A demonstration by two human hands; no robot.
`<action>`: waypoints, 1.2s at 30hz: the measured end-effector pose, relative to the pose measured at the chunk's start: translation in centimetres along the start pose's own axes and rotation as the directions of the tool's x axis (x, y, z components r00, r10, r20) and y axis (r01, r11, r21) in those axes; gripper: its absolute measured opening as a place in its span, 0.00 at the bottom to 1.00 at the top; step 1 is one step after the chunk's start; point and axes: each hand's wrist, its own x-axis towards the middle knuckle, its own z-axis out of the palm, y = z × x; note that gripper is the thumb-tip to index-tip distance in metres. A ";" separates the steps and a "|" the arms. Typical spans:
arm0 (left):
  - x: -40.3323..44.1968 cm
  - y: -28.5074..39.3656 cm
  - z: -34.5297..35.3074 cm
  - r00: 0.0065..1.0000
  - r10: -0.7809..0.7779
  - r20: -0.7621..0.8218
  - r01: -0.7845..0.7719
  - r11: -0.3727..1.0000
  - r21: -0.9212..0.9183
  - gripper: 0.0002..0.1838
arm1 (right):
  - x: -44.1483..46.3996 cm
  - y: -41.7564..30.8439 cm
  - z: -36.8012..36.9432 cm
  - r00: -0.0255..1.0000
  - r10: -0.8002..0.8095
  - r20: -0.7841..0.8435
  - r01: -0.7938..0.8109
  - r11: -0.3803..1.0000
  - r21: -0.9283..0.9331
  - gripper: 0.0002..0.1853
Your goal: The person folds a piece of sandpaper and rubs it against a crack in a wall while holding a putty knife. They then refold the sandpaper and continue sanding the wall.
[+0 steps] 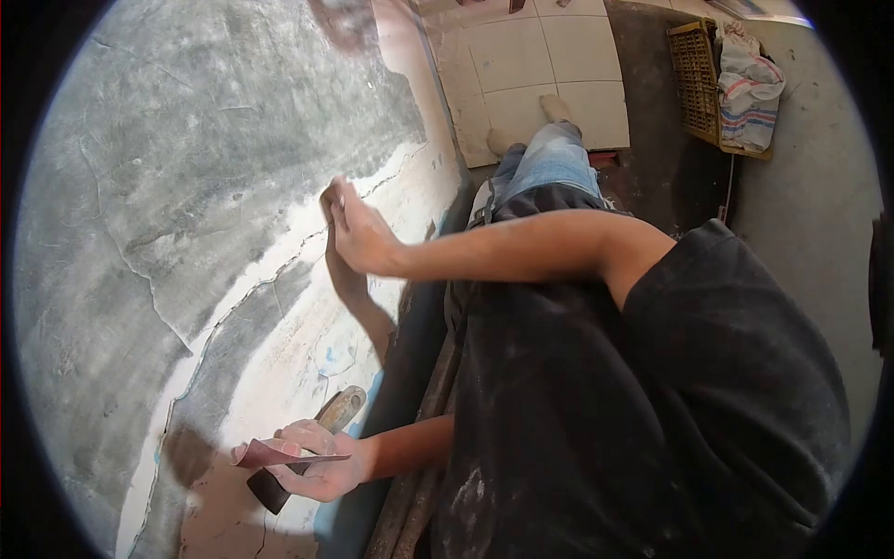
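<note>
My left hand [321, 461] is closed near the lower wall. In it are a putty knife [343, 408], its worn handle pointing up and its dark blade below the fingers, and a curled reddish-brown sheet [291, 454] that looks like sandpaper. Across my body reaches my right arm, and my right hand [363, 235] is at the wall beside a long crack [270, 279]. Its fingers look stretched out and slightly blurred, with no tool visible in them. Pale filler [233, 303] borders the crack on the grey plastered wall [233, 121].
Dark pipes or rails [405, 508] run between my body and the wall's foot. Pale tiles [507, 51] lie by my feet. A yellow plastic crate [694, 84] stands farther right, with a striped white sack [752, 88] against it.
</note>
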 end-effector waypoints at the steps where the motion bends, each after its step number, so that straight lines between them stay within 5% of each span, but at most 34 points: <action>1: 0.0 0.0 -0.1 0.999 -0.041 -0.012 0.040 0.995 -0.086 0.23 | 0.4 0.9 0.7 0.997 -0.055 -0.063 0.052 0.998 -0.047 0.26; 3: 0.2 -0.2 -0.7 0.979 -0.202 0.024 0.186 0.841 -0.508 0.24 | 1.1 2.1 2.5 0.970 -0.174 -0.170 0.150 0.978 -0.145 0.26; 4: 0.3 -0.4 -0.9 0.977 -0.213 0.011 0.195 0.867 -0.459 0.25 | -0.2 2.4 2.9 0.919 -0.347 -0.187 0.309 0.929 -0.202 0.23; 7: 0.1 -0.8 -1.5 0.983 -0.186 0.011 0.177 0.914 -0.366 0.25 | 0.9 1.6 0.3 0.996 -0.064 -0.066 0.059 0.995 -0.080 0.24; 8: 0.1 -1.1 -1.9 0.987 -0.149 0.055 0.159 0.911 -0.380 0.24 | 3.5 4.8 0.9 0.970 -0.086 -0.226 0.052 0.987 -0.151 0.24; 9: 0.0 -1.4 -1.9 0.988 -0.119 0.104 0.151 0.902 -0.404 0.24 | 3.1 4.4 1.1 0.976 -0.072 -0.206 0.035 0.984 -0.177 0.24; 11: -0.4 -1.7 -1.1 0.937 -0.243 -0.252 0.125 0.904 -0.410 0.24 | 0.8 3.1 1.4 0.983 -0.038 -0.179 -0.006 0.972 -0.234 0.24; 12: -0.4 -1.6 -1.1 0.935 -0.247 -0.254 0.127 0.904 -0.409 0.24 | -0.2 3.1 2.2 0.947 -0.236 -0.217 0.198 0.963 -0.183 0.25; 13: -0.4 -1.6 -1.1 0.934 -0.250 -0.257 0.130 0.904 -0.408 0.24 | -0.3 3.1 2.4 0.956 -0.203 -0.211 0.185 0.978 -0.099 0.25; 15: 0.2 -1.3 -1.9 0.987 -0.126 0.102 0.157 0.898 -0.410 0.24 | 0.5 2.2 0.1 0.993 -0.052 -0.106 0.040 0.993 -0.113 0.22; 17: 0.3 -1.0 -2.1 0.980 -0.159 0.121 0.197 0.874 -0.444 0.24 | 2.0 1.9 -0.5 0.980 0.137 -0.147 -0.148 0.987 -0.067 0.22; 23: 0.5 -1.0 -1.9 0.984 -0.157 0.081 0.177 0.881 -0.438 0.23 | 1.0 4.0 0.2 0.996 -0.060 -0.072 0.052 0.994 -0.099 0.28; 24: 0.6 -0.7 -1.2 0.982 -0.160 0.103 0.190 0.865 -0.464 0.23 | 2.1 4.1 -0.6 0.995 0.095 -0.033 -0.097 0.995 -0.041 0.28; 25: 0.6 -0.6 -0.8 0.978 -0.166 0.126 0.207 0.846 -0.492 0.22 | 2.0 2.4 -0.7 0.965 0.207 -0.159 -0.210 0.978 -0.006 0.26; 27: 0.4 -1.1 -1.4 0.990 -0.128 0.062 0.142 0.913 -0.383 0.22 | 0.9 1.5 0.3 0.975 0.175 -0.135 -0.197 0.965 -0.173 0.23; 28: 0.2 -1.4 -1.6 0.994 -0.109 0.028 0.112 0.939 -0.324 0.22 | 0.1 1.9 1.3 0.982 0.025 -0.185 -0.052 0.989 -0.140 0.22; 32: 0.6 -1.0 -1.4 0.990 -0.096 0.105 0.130 0.915 -0.383 0.21 | 1.9 0.9 -1.3 0.967 0.225 -0.122 -0.230 0.973 -0.030 0.25; 35: 0.0 -1.7 -2.1 0.995 -0.056 0.082 0.084 0.917 -0.391 0.21 | 0.9 3.0 0.5 0.991 0.054 -0.121 -0.071 0.988 -0.135 0.27; 36: 0.0 -1.6 -2.0 0.995 -0.053 0.082 0.081 0.918 -0.388 0.21 | 0.4 1.9 0.0 0.991 0.113 -0.072 -0.120 0.988 -0.101 0.27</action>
